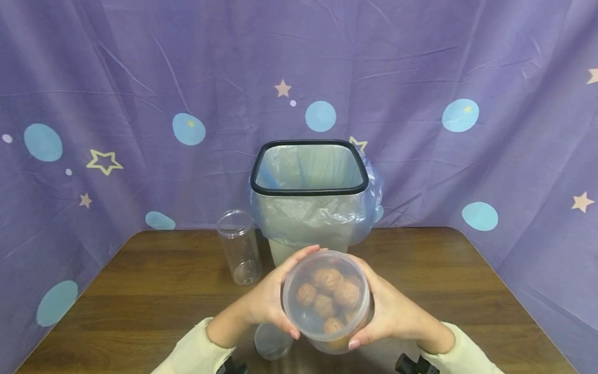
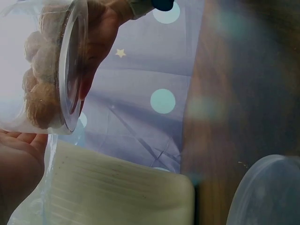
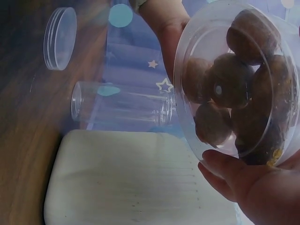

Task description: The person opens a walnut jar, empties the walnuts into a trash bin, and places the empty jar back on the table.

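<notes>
A round see-through plastic jar point(image 1: 336, 345) holds several walnuts point(image 1: 328, 280). My left hand point(image 1: 268, 298) grips its left side and my right hand point(image 1: 392, 309) its right side, with thumbs toward me. It is raised over the table in front of the bin, tilted so that its frosted round face turns up at the head camera. Through the wall in the right wrist view, the walnuts point(image 3: 229, 79) press together at the clear end. The fingers behind the jar are partly hidden in the head view.
Behind the hands stands a pale bin point(image 1: 310, 195) with a black rim and a bluish liner. A tall clear jar point(image 1: 240, 254), without a lid, stands left of it. A round translucent lid point(image 1: 273, 342) lies on the wooden table point(image 1: 154, 296) below my left hand.
</notes>
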Available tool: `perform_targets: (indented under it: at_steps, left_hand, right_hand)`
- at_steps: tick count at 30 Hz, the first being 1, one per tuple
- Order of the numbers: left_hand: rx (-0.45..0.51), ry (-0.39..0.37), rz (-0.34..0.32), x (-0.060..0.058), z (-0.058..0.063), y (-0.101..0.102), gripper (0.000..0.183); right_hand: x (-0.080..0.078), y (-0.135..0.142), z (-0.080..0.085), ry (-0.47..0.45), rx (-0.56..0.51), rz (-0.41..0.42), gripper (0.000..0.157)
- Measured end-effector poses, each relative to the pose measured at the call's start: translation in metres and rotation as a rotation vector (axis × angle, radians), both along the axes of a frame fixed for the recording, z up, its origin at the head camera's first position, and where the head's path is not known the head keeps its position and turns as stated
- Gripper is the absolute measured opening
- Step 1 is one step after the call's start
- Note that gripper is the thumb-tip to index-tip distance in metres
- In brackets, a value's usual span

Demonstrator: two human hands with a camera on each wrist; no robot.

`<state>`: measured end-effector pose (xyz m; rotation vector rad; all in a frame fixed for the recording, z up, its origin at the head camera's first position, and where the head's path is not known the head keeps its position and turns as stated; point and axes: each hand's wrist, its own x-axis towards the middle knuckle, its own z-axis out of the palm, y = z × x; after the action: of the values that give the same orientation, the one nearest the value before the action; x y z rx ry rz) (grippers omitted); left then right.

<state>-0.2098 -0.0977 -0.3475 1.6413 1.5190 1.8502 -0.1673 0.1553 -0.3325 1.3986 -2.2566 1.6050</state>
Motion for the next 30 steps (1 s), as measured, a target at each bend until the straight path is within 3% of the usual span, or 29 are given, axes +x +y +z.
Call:
perform_targets:
  at_steps: [4,11,16,18,24,30]
  left_hand:
    - [-0.006,-0.028,0.045,0.001,-0.004,0.000,0.121]
    - [0.011,-0.071,0.100,0.003,-0.010,0.000,0.115]
    - [0.003,-0.088,0.203,0.004,-0.013,0.001,0.111]
    - [0.004,-0.102,0.231,0.005,-0.015,0.001,0.110]
    - [0.035,-0.158,0.237,0.008,-0.021,0.001,0.109]
    - [0.048,-0.166,0.243,0.015,-0.022,0.001,0.107]
  right_hand:
    - [-0.001,-0.001,-0.005,0.026,0.009,-0.035,0.110]
    - [-0.002,-0.003,-0.009,0.040,0.061,-0.164,0.110]
    - [-0.002,-0.004,-0.010,0.014,0.079,-0.228,0.111]
    - [-0.002,-0.004,-0.011,-0.005,0.080,-0.231,0.110]
    - [-0.004,-0.007,-0.014,-0.032,0.077,-0.219,0.109]
    - [-0.003,-0.007,-0.015,-0.048,0.064,-0.195,0.109]
